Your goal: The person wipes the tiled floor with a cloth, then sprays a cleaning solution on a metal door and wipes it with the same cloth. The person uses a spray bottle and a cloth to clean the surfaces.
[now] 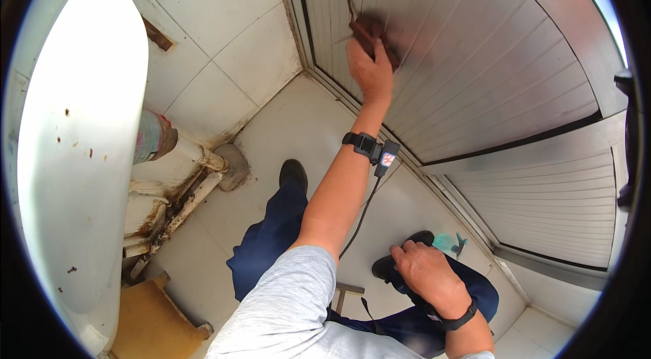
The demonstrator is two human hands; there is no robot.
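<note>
My left hand [370,66] is shut on a dark brown cloth [367,36] and presses it against the upper part of a ribbed metal door panel [457,64]. A blurred reddish reflection shows around the cloth. My right hand [424,272] rests over my bent right leg, near the knee, with its fingers bent; its palm and fingertips are partly hidden. Just beyond that hand, a translucent teal spray bottle [447,243] is on the floor beside my right shoe. Both wrists wear black straps, and the left one carries a small device with a cable.
A white basin [81,155] fills the left side, with a stained pipe [190,149] running from it to the wall corner. Below lies a yellowish board or box [152,321] with worn edges. The door frame's track [407,153] crosses the tiled floor. A metal stool-like bar [351,288] is beneath me.
</note>
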